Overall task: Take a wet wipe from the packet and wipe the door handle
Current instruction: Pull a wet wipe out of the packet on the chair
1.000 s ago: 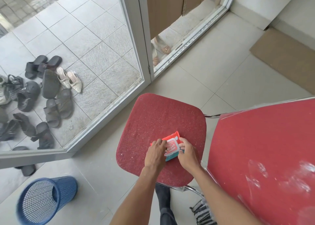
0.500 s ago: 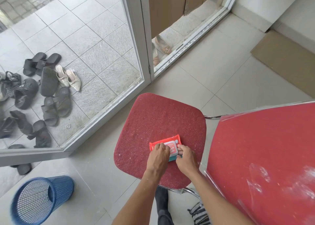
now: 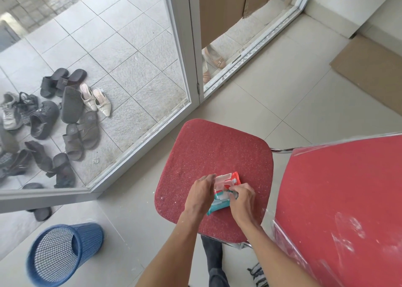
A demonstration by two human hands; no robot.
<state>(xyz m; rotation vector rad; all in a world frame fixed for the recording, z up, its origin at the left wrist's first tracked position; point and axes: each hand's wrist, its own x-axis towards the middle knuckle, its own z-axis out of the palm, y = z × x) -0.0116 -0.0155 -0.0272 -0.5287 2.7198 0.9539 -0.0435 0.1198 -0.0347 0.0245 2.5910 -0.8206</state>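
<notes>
Packet (image 3: 219, 203) sits on the red chair seat (image 3: 217, 151), flap (image 3: 224, 178) open; left hand (image 3: 201, 196) grip clamped on its side, right hand (image 3: 243, 199) grip pinched at the opening. Tugging hard could drag out 2 wipes or lift the packet.

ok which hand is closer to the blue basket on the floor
Left. The left hand holds the wet wipe packet on the side toward the blue basket; the right hand pinches at the packet on the side away from it.
</notes>
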